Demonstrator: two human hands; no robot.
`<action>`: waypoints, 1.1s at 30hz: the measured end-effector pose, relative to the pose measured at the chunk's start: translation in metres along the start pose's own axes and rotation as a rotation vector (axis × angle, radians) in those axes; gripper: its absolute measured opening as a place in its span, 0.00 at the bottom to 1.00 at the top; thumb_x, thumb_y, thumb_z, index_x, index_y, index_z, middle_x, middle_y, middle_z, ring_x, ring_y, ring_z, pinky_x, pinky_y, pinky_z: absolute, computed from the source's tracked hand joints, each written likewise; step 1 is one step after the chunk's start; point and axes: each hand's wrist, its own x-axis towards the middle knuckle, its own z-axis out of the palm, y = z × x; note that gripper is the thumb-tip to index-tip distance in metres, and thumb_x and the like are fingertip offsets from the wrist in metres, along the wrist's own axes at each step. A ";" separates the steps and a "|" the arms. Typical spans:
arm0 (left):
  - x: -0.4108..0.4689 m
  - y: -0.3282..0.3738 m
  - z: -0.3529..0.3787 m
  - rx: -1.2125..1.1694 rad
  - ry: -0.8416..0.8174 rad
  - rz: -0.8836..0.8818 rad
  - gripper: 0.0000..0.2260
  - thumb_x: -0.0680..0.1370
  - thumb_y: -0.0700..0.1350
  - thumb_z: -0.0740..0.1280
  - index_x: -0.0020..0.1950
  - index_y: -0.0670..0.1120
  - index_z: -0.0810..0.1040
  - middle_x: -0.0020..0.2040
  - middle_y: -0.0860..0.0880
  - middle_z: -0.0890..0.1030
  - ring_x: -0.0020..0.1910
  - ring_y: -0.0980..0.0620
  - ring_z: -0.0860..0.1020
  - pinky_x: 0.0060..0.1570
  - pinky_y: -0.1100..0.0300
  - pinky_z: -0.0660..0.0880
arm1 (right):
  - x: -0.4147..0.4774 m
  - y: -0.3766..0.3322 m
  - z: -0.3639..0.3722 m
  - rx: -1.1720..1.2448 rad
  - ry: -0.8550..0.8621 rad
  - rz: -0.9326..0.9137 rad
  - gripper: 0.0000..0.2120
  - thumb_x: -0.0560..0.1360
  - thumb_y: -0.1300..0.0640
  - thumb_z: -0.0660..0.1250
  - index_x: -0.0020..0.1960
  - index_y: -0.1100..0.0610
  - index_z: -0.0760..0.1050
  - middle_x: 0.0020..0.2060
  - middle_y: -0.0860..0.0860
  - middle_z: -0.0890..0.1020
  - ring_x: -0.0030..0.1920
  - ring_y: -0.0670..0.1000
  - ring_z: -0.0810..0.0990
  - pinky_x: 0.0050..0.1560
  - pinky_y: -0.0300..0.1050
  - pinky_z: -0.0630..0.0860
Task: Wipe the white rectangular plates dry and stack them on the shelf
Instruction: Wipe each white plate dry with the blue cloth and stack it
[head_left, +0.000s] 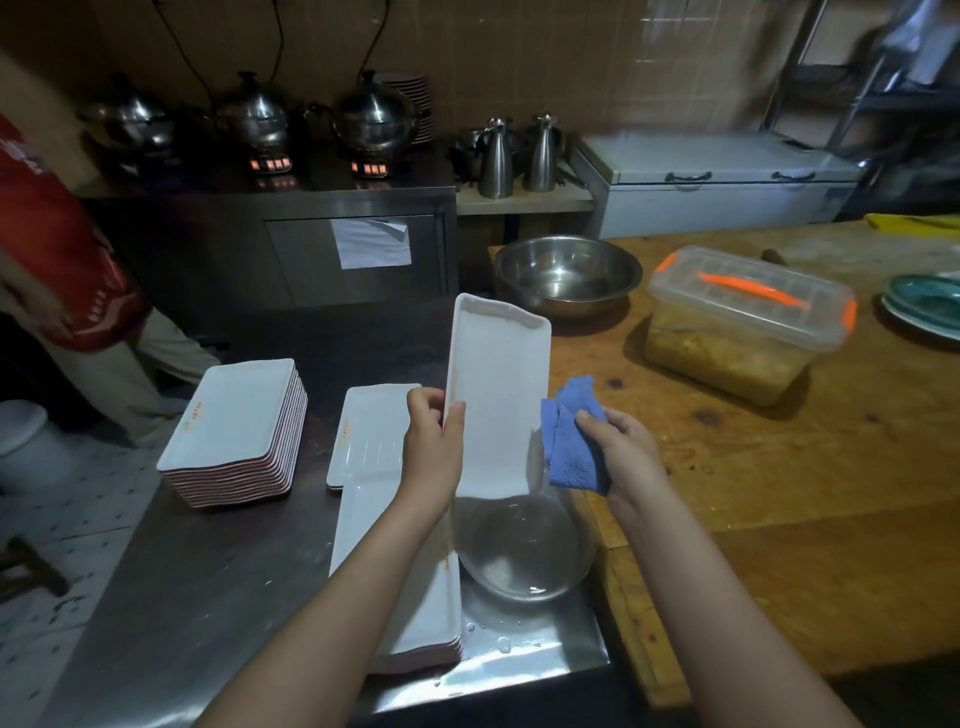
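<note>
Upright plate (498, 395) clasped in left hand (434, 447), cloth (569, 447) in right hand (623, 452), bowl (524, 551) below.

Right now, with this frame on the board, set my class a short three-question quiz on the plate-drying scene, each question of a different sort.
1. True or false: the left hand grips the raised white plate.
2. The right hand holds: A a sponge; B a blue cloth; C a spoon.
3. Fill in: the lidded plastic container stands on the ____ table.
Key: 1 true; 2 B; 3 wooden.
</note>
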 end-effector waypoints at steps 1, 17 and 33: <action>0.001 -0.001 0.000 -0.010 -0.005 -0.025 0.06 0.80 0.48 0.59 0.52 0.50 0.62 0.49 0.46 0.78 0.46 0.47 0.78 0.42 0.53 0.74 | 0.000 0.000 0.001 0.008 -0.004 0.002 0.06 0.74 0.60 0.70 0.50 0.55 0.76 0.42 0.54 0.84 0.36 0.50 0.84 0.28 0.40 0.77; 0.009 -0.023 -0.040 -0.451 -0.022 -0.587 0.11 0.81 0.53 0.57 0.53 0.49 0.75 0.45 0.49 0.81 0.42 0.48 0.80 0.37 0.58 0.77 | -0.015 0.006 0.094 -0.429 -0.257 -0.032 0.11 0.75 0.54 0.69 0.55 0.52 0.71 0.46 0.48 0.74 0.46 0.48 0.75 0.37 0.42 0.71; 0.014 -0.011 -0.161 -0.603 0.033 -0.527 0.10 0.82 0.50 0.56 0.48 0.49 0.75 0.43 0.46 0.81 0.39 0.47 0.80 0.39 0.56 0.77 | -0.051 0.068 0.209 -1.037 -0.160 -0.548 0.05 0.73 0.51 0.68 0.47 0.47 0.74 0.52 0.48 0.76 0.56 0.51 0.71 0.51 0.40 0.71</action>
